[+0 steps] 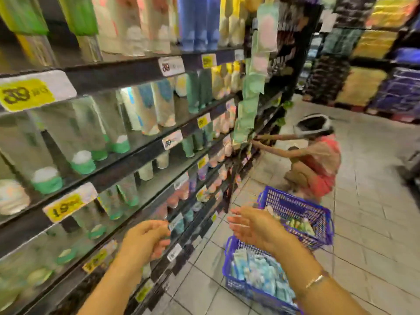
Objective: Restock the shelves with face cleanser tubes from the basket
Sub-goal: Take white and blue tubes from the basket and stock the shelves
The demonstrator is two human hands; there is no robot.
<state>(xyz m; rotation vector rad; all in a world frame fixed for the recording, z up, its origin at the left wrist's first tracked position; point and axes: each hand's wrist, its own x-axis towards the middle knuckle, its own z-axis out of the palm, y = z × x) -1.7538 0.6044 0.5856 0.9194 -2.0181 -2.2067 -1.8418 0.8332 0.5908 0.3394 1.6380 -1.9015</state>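
A blue plastic basket on the floor holds several light-blue cleanser tubes. My right hand hovers above its far end, fingers straight and spread, holding nothing. My left hand is near the edge of a low shelf, fingers loosely curled and empty. The dark shelves on the left carry rows of upright tubes with green caps. The picture is blurred.
A second blue basket with green and white items stands farther along the aisle. Beyond it a person in a pink top crouches and reaches into a low shelf. Yellow price tags line the shelf edges. Tiled floor lies to the right.
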